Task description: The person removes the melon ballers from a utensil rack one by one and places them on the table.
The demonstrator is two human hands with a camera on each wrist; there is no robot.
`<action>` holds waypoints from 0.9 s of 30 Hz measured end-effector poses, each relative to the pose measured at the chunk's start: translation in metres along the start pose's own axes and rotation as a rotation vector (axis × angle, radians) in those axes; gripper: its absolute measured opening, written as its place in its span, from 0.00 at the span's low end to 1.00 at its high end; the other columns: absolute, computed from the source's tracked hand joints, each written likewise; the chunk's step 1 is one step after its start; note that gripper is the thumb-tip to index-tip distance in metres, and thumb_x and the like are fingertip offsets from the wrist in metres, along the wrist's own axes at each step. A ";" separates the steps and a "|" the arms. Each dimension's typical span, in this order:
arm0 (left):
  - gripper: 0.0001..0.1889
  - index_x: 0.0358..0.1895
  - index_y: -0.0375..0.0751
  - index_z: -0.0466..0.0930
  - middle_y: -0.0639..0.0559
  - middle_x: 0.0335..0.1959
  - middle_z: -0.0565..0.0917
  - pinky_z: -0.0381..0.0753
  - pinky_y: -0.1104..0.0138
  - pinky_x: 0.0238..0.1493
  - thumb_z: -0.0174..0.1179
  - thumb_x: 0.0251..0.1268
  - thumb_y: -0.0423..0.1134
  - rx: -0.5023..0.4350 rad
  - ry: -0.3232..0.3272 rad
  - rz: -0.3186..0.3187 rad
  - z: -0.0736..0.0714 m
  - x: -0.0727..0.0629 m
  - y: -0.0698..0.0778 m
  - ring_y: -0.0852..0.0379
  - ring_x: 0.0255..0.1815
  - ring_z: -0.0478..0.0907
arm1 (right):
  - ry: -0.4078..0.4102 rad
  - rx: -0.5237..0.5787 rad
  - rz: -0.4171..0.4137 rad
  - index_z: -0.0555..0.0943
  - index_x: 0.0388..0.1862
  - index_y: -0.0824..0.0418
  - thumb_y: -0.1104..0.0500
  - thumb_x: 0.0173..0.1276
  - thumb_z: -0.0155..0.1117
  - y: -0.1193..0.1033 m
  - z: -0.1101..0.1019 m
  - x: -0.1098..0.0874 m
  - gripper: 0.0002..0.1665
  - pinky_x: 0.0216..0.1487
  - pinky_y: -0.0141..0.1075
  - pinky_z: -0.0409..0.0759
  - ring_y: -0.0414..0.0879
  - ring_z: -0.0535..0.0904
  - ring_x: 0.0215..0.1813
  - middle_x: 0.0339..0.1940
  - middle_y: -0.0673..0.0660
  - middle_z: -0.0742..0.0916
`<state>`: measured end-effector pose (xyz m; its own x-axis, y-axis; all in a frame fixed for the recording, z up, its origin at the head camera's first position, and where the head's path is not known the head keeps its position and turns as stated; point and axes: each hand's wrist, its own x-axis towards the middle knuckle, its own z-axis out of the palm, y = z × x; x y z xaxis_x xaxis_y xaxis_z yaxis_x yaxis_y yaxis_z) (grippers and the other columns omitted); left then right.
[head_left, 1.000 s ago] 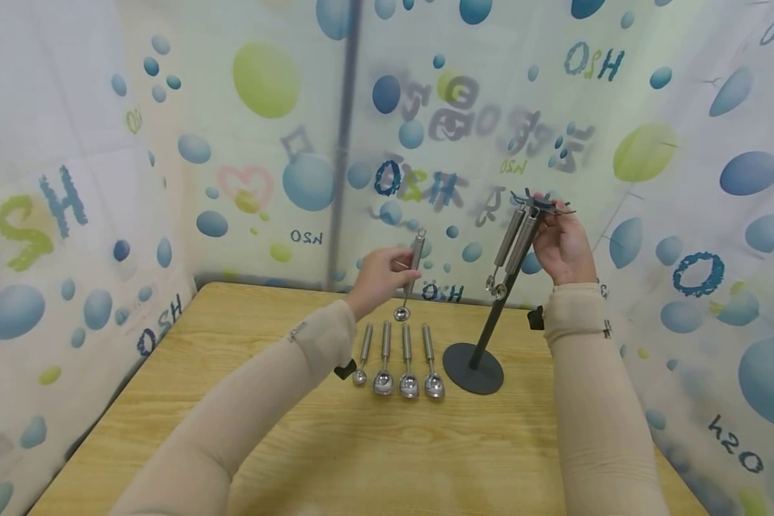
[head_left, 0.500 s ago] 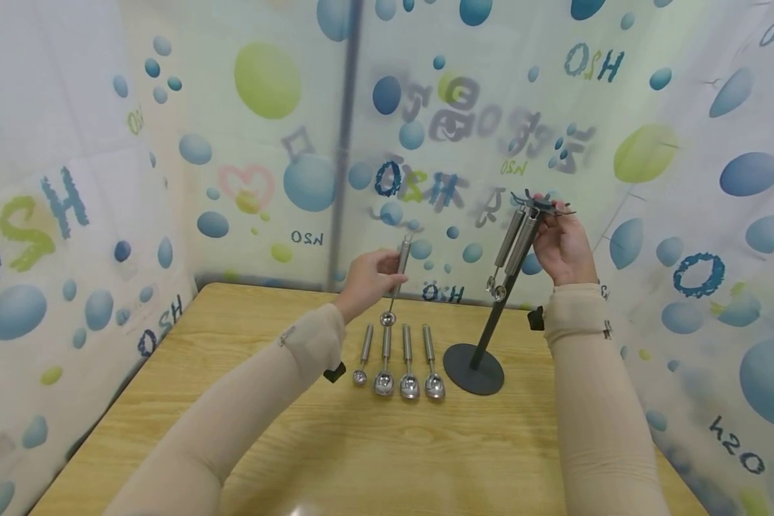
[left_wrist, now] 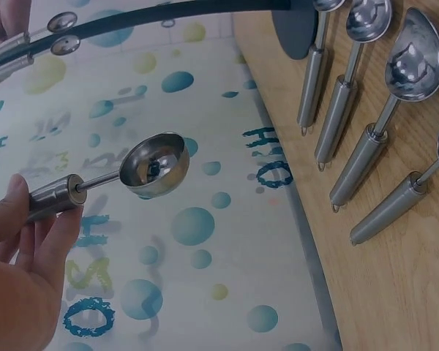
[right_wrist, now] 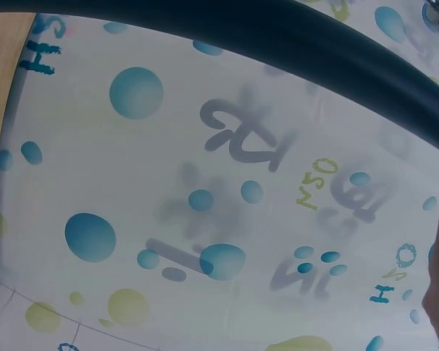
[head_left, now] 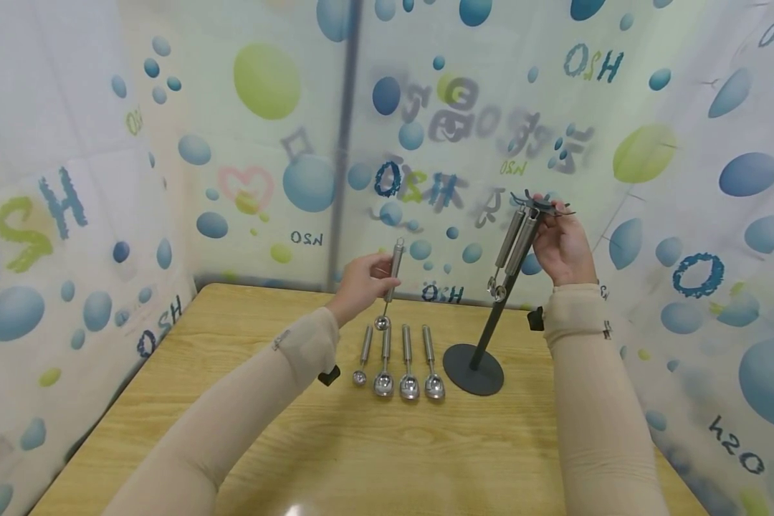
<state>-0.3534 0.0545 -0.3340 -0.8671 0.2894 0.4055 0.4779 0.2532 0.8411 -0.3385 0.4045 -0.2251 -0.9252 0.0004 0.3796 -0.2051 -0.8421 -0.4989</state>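
My left hand (head_left: 361, 285) pinches the handle of a metal scoop (head_left: 395, 269) and holds it upright, bowl down, above the back of the table. In the left wrist view the scoop's round bowl (left_wrist: 155, 164) sits on a thin shank. My right hand (head_left: 562, 244) grips the hooked top (head_left: 534, 203) of a dark stand, whose post leans to the right. Two slim scoops (head_left: 508, 240) hang from hooks there. A small round scoop (head_left: 360, 377) and three oval-bowled scoops (head_left: 409, 385) lie in a row on the table, handles pointing away.
The stand's round base (head_left: 459, 369) is on the wooden table (head_left: 335, 444), right of the row. Curtains (head_left: 232, 158) with blue and green dots enclose the back and both sides. Across the right wrist view's top runs the dark post (right_wrist: 278, 33).
My left hand has carried the scoop leftward and slightly down, away from the stand. My right hand, the stand and the scoops in the row keep their places.
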 end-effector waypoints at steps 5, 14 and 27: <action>0.21 0.60 0.38 0.82 0.47 0.45 0.87 0.87 0.64 0.41 0.71 0.63 0.32 0.008 -0.001 -0.002 -0.003 -0.002 -0.003 0.51 0.45 0.85 | 0.003 0.008 0.003 0.80 0.33 0.72 0.67 0.70 0.64 0.000 0.000 0.001 0.08 0.43 0.37 0.78 0.53 0.83 0.41 0.44 0.66 0.88; 0.20 0.59 0.39 0.82 0.45 0.46 0.86 0.87 0.63 0.43 0.70 0.64 0.32 -0.013 -0.013 -0.016 -0.009 -0.005 -0.012 0.51 0.46 0.84 | -0.011 0.005 0.007 0.80 0.33 0.72 0.66 0.73 0.62 0.000 -0.001 0.002 0.09 0.41 0.39 0.80 0.54 0.84 0.40 0.43 0.66 0.88; 0.20 0.59 0.38 0.81 0.46 0.47 0.85 0.87 0.63 0.44 0.70 0.64 0.31 0.003 0.001 -0.069 -0.015 -0.011 -0.019 0.50 0.48 0.84 | -0.025 -0.020 -0.003 0.80 0.32 0.71 0.66 0.73 0.62 0.001 -0.002 0.002 0.09 0.42 0.39 0.79 0.54 0.84 0.40 0.43 0.66 0.88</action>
<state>-0.3552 0.0327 -0.3487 -0.8980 0.2706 0.3469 0.4175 0.2750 0.8661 -0.3411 0.4047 -0.2263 -0.9163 -0.0102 0.4004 -0.2148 -0.8311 -0.5129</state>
